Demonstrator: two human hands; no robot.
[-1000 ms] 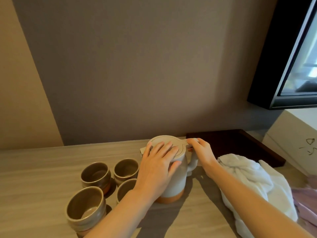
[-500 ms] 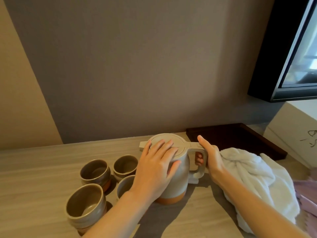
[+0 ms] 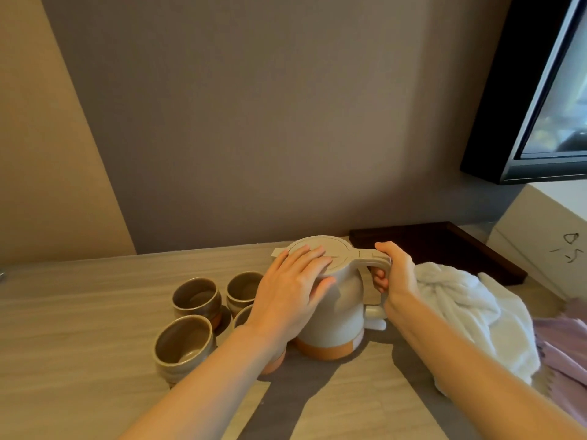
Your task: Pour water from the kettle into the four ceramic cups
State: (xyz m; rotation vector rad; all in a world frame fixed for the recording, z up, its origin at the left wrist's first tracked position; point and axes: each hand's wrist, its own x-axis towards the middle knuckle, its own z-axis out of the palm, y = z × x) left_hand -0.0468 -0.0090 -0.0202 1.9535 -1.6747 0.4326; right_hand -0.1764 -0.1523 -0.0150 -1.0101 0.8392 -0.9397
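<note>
A cream kettle [image 3: 341, 315] with an orange base stands upright on the wooden counter [image 3: 79, 328]. My right hand [image 3: 395, 274] is wrapped around its handle. My left hand [image 3: 292, 293] lies flat over the lid and the kettle's left side. Brown ceramic cups stand left of the kettle: one at the back left [image 3: 197, 298], one at the back right [image 3: 243, 289], one at the front left [image 3: 184, 346]. A fourth cup [image 3: 243, 317] is mostly hidden under my left wrist.
A crumpled white towel [image 3: 470, 315] lies just right of the kettle, with pink cloth [image 3: 568, 347] beyond it. A dark tray [image 3: 444, 249] sits at the back against the wall. A black-framed screen [image 3: 524, 122] hangs at the upper right above a white box [image 3: 546, 239].
My right hand has gone from the top of the handle near the lid to a full grip around the handle. My left hand stays on the lid.
</note>
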